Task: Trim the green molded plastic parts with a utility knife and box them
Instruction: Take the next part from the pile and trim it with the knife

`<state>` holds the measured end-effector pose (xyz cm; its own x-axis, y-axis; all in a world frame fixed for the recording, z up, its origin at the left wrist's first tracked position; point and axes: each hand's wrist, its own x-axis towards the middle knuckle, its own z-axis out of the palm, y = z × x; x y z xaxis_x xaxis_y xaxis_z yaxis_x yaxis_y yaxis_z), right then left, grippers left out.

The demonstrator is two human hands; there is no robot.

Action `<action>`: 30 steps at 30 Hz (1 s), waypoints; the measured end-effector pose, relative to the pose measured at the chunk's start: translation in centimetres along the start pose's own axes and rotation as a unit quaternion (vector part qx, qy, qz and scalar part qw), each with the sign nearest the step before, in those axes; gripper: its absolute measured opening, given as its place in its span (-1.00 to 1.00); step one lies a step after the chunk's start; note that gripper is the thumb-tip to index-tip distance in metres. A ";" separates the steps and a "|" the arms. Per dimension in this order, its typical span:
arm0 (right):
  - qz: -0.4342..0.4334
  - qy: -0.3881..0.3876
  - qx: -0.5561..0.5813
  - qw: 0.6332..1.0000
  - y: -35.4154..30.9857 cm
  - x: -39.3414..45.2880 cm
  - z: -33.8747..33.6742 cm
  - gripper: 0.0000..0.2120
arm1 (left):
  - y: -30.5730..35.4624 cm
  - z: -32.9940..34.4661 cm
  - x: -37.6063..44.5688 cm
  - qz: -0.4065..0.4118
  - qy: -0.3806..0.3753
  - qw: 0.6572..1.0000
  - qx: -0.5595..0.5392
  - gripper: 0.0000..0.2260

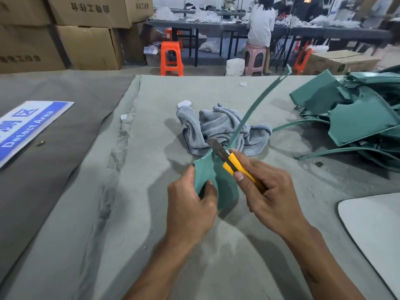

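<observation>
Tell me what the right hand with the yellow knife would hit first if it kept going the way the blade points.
Likely the crumpled grey cloth, just beyond the right hand and yellow utility knife, though depth is unclear.

green part's lower edge (225, 187) behind hands; pile (357, 118) and white tray (376, 230) cropped right

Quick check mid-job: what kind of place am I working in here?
Most likely a small factory or workshop floor. Stacked cardboard cartons line the back wall, a pile of green molded parts waits on the cloth-covered bench, and another worker sits at a long table.
</observation>
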<state>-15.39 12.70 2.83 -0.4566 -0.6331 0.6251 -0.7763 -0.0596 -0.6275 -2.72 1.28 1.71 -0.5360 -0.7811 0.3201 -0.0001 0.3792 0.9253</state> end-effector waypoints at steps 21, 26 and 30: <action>-0.057 0.036 -0.063 0.996 -0.5 -0.5 1.3 -0.58 | -0.1 -0.4 0.1 -0.013 -0.002 1.000 0.004 -0.86; -0.052 0.002 -0.041 0.998 -0.1 -0.3 1.4 -0.58 | -0.1 -0.3 0.2 -0.003 0.001 1.000 0.017 -0.91; -0.025 0.040 -0.031 0.998 0.2 -0.3 0.9 -0.60 | -0.2 -0.2 0.1 -0.004 0.001 1.000 0.013 -0.87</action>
<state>-15.01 12.18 2.16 -0.4482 -0.5661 0.6918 -0.8235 -0.0396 -0.5659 -2.58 1.05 1.62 -0.5348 -0.7845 0.3138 -0.0267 0.3869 0.9217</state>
